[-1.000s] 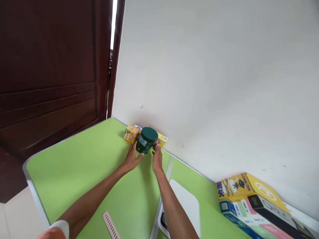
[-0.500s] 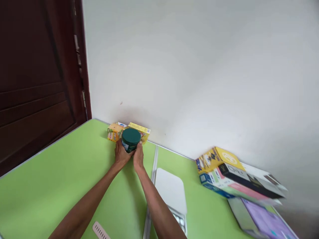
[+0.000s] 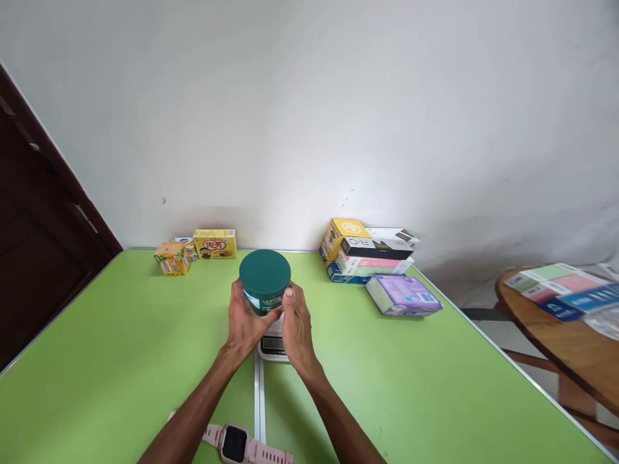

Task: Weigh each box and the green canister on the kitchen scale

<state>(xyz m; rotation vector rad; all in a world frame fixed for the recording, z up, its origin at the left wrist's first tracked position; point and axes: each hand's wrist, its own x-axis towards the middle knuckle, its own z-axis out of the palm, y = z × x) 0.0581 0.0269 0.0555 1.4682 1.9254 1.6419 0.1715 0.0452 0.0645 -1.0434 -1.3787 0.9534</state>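
Both my hands grip a dark green jar with a round green lid, held upright at the table's middle. My left hand wraps its left side and my right hand wraps its right side. The jar is just above a small white scale, which my hands mostly hide; whether the jar touches the scale I cannot tell. All of this is over the green table.
Small yellow boxes and an orange carton stand at the back left by the wall. A stack of boxes and a purple pack lie back right. A pink watch lies near me. A wooden side table stands right.
I have lifted the green jar away from the yellow boxes by the wall and brought it towards me, over the white scale. My view has swung right.
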